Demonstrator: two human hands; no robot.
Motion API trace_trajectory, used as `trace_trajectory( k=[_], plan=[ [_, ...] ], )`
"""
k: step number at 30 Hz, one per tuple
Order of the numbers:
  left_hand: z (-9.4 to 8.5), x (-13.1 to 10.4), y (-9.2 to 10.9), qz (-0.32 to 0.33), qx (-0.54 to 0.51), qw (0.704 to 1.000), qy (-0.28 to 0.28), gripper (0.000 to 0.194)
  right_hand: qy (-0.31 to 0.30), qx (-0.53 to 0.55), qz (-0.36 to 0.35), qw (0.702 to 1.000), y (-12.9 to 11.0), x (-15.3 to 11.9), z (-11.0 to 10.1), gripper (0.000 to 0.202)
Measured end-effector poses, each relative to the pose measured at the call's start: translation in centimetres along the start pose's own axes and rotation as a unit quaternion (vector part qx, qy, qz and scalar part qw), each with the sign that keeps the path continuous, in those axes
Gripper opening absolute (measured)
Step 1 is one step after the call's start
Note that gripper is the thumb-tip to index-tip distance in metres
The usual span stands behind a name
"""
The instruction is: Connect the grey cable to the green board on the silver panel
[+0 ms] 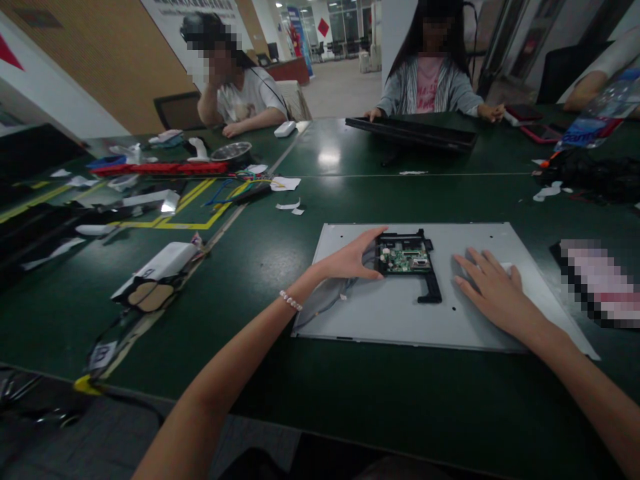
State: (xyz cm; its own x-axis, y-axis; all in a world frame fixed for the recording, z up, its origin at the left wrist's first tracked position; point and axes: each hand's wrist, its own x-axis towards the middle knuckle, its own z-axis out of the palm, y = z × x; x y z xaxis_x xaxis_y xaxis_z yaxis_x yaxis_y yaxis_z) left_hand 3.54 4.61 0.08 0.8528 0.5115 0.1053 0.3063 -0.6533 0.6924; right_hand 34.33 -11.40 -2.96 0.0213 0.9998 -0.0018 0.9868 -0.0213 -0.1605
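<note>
Left hand: while its thumb and fingers spread wide at the left side of the black frame, I cannot tell whether they grip or only touch.
Circuit board: just right of the left hand, set within the frame, parts facing up; a thumb slipping inward could press on them and bend something.
Right hand: open, palm down, fingers fanned, apart from the frame; seems to rest on the grey panel. Leaning hard might flex the sheet.
Cables: loose, below the left hand, toward the panel's near-left corner; the bracelet could snag them and tug the board, if they join it. Join hidden.
White piece: at the right hand's outer fingers, partly covered, identity unclear; loose, it could be dragged and scratch.
Panel: under both hands, flat on the table; an uneven sideways push could slide it into the blurred pink thing, right of the right hand.
</note>
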Motion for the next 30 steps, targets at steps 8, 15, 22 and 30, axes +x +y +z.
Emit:
trace_trajectory(
  k=[8,15,22,30],
  plan=[
    [1.3,0.0,1.6,0.002,-0.018,1.0,-0.012,0.102,0.017,-0.017,-0.009,1.0,0.1,0.0,0.3,0.058],
    [1.8,-0.1,1.4,0.011,0.022,1.0,-0.01,0.101,0.019,-0.02,-0.019,0.999,0.8,0.1,0.9,0.06],
    [0.6,-0.1,1.0,0.024,0.08,0.996,-0.034,0.104,0.021,-0.028,-0.022,0.999,1.4,0.2,1.8,0.06],
    [-7.3,-2.8,-8.5,-0.199,0.324,0.885,0.269,0.048,0.037,-0.031,-0.029,0.998,1.3,0.1,2.0,0.061]
  ],
)
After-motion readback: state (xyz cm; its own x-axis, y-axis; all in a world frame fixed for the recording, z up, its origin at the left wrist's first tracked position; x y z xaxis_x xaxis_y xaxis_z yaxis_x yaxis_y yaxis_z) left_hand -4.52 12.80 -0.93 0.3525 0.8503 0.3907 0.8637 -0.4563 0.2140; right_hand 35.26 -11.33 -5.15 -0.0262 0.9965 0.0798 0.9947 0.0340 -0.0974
